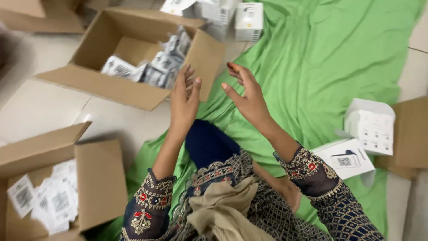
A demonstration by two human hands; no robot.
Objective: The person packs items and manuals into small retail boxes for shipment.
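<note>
My left hand [185, 99] is raised in front of me with fingers apart and holds nothing; it hovers near the flap of an open cardboard box [91, 82] with several grey plastic packets [147, 67] inside. My right hand [247, 96] is also lifted, palm turned inward, fingers spread and empty, above the green cloth [321, 58]. Both sleeves are dark with embroidered cuffs. I sit on the cloth with my knee in dark blue fabric [207, 143] between the arms.
A second open cardboard box [100, 178] at lower left holds white leaflets [49, 201]. Two small white boxes [372, 125] lie at the right, one open [345, 158]. More white boxes [247, 20] stand at the top. A brown carton [412, 134] sits at the right edge.
</note>
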